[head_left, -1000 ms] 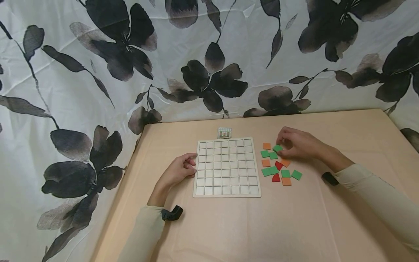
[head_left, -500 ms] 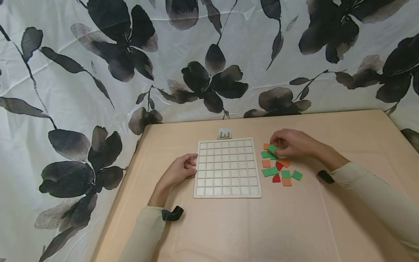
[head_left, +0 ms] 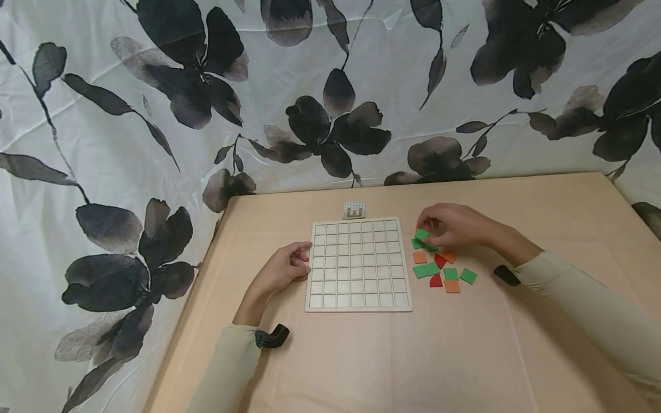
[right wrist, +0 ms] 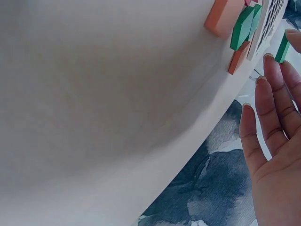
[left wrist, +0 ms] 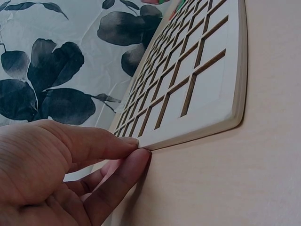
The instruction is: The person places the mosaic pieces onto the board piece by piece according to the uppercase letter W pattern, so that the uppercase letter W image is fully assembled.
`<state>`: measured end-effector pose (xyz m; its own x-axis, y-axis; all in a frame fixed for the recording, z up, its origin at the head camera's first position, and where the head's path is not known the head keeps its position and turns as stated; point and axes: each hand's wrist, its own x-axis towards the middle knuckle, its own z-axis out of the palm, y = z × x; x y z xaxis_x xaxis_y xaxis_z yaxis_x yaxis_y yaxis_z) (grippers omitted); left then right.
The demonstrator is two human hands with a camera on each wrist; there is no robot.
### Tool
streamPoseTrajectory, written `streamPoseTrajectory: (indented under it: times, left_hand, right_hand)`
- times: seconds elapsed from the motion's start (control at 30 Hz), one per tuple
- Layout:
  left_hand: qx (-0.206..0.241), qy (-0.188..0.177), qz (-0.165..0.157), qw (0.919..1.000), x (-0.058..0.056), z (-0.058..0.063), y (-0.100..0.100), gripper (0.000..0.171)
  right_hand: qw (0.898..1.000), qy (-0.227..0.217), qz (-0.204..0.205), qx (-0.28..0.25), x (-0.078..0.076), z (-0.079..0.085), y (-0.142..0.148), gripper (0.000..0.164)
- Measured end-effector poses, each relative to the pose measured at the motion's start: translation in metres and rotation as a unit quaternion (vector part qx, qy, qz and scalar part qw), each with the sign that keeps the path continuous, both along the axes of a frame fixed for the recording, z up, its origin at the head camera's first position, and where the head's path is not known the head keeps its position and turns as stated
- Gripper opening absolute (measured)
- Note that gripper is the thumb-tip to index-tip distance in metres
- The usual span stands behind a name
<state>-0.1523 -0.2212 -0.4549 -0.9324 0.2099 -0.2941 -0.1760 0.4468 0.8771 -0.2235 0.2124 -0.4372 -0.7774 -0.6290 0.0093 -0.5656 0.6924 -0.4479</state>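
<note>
A white grid board (head_left: 358, 265) with a raised lattice of square cells lies flat on the table. At its left edge my left hand (head_left: 281, 268) pinches the rim between thumb and forefinger, as the left wrist view shows on the board (left wrist: 207, 94). Over on the right, my right hand (head_left: 457, 226) holds a green square tile (head_left: 422, 234) between thumb and fingertips, above the loose tiles. In the right wrist view that green tile (right wrist: 282, 48) is seen edge-on, and the other fingers of the right hand (right wrist: 277, 122) are extended.
Several green, orange and red tiles lie right of the board, among them a green tile (head_left: 468, 276), an orange tile (head_left: 452, 286) and a red piece (head_left: 436, 280). A small patterned card (head_left: 354, 210) sits behind the board. A floral curtain (head_left: 330, 115) hangs behind the table (head_left: 387, 361).
My right hand has moved left with the green tile, toward the board, passing over the back loose tiles. The left hand and the board have stayed in place.
</note>
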Motion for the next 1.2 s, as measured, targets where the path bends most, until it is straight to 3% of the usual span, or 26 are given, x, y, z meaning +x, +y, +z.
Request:
streamPoseTrajectory:
  times: [0.77, 1.2]
  left_hand:
    - [-0.003, -0.009, 0.002, 1.0000, -0.003, 0.000, 0.001, 0.063]
    - [0.005, -0.016, 0.002, 0.9999, -0.002, 0.000, 0.002, 0.065]
  right_hand:
    - [0.998, -0.003, 0.062, 0.007, -0.006, 0.010, -0.038, 0.023]
    - [0.996, -0.012, 0.079, 0.042, -0.008, 0.007, -0.062, 0.026]
